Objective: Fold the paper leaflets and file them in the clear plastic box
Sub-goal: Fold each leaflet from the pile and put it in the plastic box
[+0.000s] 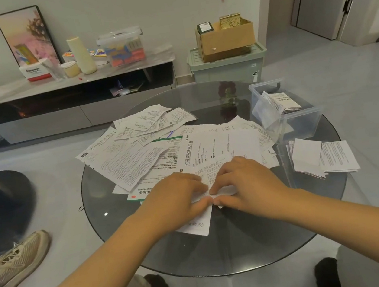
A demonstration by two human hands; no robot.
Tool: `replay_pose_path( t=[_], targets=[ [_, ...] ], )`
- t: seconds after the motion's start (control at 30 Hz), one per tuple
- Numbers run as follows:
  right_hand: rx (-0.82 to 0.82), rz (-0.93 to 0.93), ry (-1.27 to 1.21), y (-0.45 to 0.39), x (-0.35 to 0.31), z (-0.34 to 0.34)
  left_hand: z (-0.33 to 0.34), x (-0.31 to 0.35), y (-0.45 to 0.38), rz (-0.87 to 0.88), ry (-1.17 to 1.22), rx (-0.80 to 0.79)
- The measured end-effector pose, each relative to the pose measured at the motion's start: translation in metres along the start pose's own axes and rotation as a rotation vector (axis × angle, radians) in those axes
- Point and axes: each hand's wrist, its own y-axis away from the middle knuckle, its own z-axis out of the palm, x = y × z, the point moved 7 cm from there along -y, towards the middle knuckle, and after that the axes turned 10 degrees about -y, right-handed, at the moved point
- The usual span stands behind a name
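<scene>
Paper, thin and limp: the leaflet (205, 191) lies at the table's (235, 253) six o'clock, both hands pinching it. Left hand (179, 197) and right hand (245, 184) meet fingertip to fingertip. Best held along its edges; box (301, 117) waits at two o'clock

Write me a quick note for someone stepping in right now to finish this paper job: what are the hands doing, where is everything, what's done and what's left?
Left hand and right hand: both pinch one leaflet at the table's near edge, mid-fold.
Unfolded pile: spread across the table's middle.
Clear plastic box: far right, a few folded leaflets already inside.
Folded stack: lies on the table in front of the box, not yet filed.
Left: finish this fold, fold the pile, file everything.
</scene>
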Motion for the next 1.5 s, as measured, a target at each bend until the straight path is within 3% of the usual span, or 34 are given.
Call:
replay_pose_path(
  t=[0.37, 0.5, 0.63, 0.87, 1.1, 1.23, 1.5],
  targets=[
    [0.103, 0.029, -0.075, 0.010, 0.013, -0.011, -0.009, -0.008, 0.001, 0.060, 0.195, 0.085],
    [0.136, 0.066, -0.170, 0.015, 0.019, -0.017, -0.009, -0.012, 0.001, -0.036, 0.374, 0.100],
    [0.068, 0.105, -0.283, 0.016, 0.020, -0.013, -0.008, -0.011, -0.001, -0.083, 0.488, 0.135],
    [0.072, 0.211, -0.348, 0.015, 0.029, -0.012, -0.012, -0.012, -0.008, -0.141, 0.442, 0.152],
    [0.105, 0.270, -0.114, 0.011, 0.035, -0.003, 0.001, -0.012, -0.017, -0.216, 0.403, 0.117],
    [0.117, 0.270, -0.129, 0.011, 0.035, -0.006, 0.007, -0.013, -0.020, -0.216, 0.380, 0.041],
    [-0.046, 0.213, 0.001, 0.006, 0.032, -0.005, 0.010, -0.021, -0.015, -0.225, 0.343, 0.003]
  ],
)
